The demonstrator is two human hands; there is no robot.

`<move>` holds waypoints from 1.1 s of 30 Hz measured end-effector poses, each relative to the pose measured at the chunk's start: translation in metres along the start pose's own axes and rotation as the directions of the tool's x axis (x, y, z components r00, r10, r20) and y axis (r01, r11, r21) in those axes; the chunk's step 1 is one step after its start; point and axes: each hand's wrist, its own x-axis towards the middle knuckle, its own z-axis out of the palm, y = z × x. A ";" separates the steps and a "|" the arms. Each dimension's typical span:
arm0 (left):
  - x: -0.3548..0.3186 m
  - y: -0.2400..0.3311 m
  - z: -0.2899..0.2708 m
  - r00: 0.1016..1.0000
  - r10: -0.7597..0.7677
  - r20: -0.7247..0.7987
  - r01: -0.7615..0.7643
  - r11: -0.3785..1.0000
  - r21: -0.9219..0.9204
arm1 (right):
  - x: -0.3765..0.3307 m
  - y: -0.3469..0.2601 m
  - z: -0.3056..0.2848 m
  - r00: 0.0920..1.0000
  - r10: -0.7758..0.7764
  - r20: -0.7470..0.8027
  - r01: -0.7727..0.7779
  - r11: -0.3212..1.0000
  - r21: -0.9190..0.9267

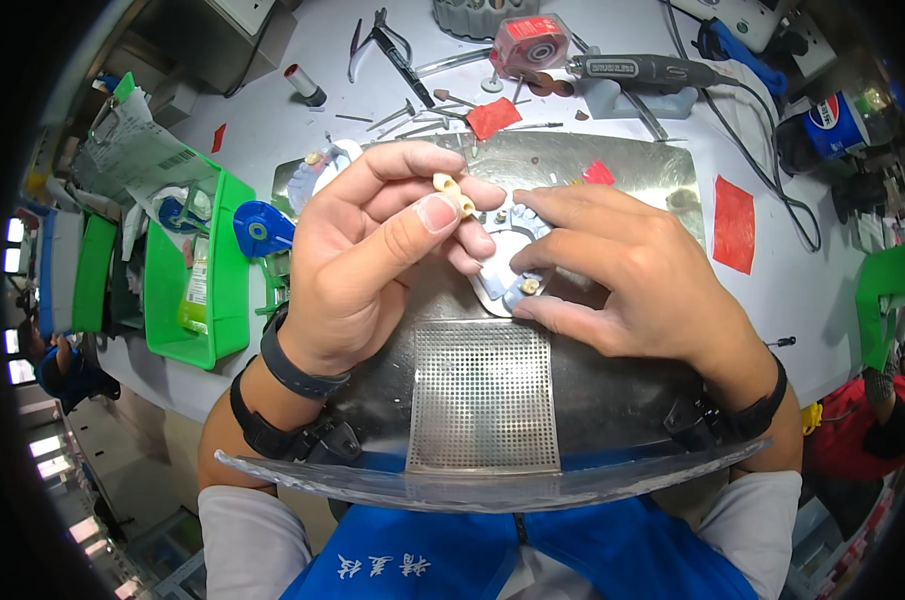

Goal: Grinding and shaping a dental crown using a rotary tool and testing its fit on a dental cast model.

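Observation:
My left hand [357, 255] pinches a small cream-coloured dental bridge [454, 192] between thumb and fingers, its hollow undersides partly showing. Just to its right, a pale grey-white dental model [496, 268] lies under the fingers of my right hand [637, 265], which grip its side. Small yellowish stumps stand on this model. The lower fingertips of my left hand come close to the model's left edge; whether they touch it I cannot tell. Behind my left hand, a second bluish-white dental model [302, 185] is partly hidden.
A metal tray with a perforated plate [482, 395] lies beneath my hands. At the left stands a green bin [234, 290] beside a blue disc-shaped container [263, 229]. Farther back are a rotary handpiece [652, 70], loose burs, pliers [397, 60] and red sheets [733, 225]. A clear shield edge [492, 488] crosses nearest me.

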 end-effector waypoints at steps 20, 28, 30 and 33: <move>-0.006 0.003 0.001 0.993 -0.100 -0.055 0.091 0.984 -0.151 | 0.006 -0.001 0.003 0.999 0.012 -0.041 -0.012 1.000 -0.001; -0.006 0.005 0.003 0.991 -0.113 -0.069 0.105 0.989 -0.107 | 0.012 0.013 -0.010 0.907 0.372 -0.196 -0.321 0.914 0.249; -0.006 0.005 0.005 0.993 -0.105 -0.060 0.097 0.989 -0.112 | 0.018 0.031 -0.023 0.673 0.695 -0.253 -0.501 0.680 0.536; -0.007 0.005 0.007 0.992 -0.114 -0.059 0.108 0.989 -0.097 | 0.019 0.057 -0.042 0.497 0.858 -0.128 -0.632 0.459 0.625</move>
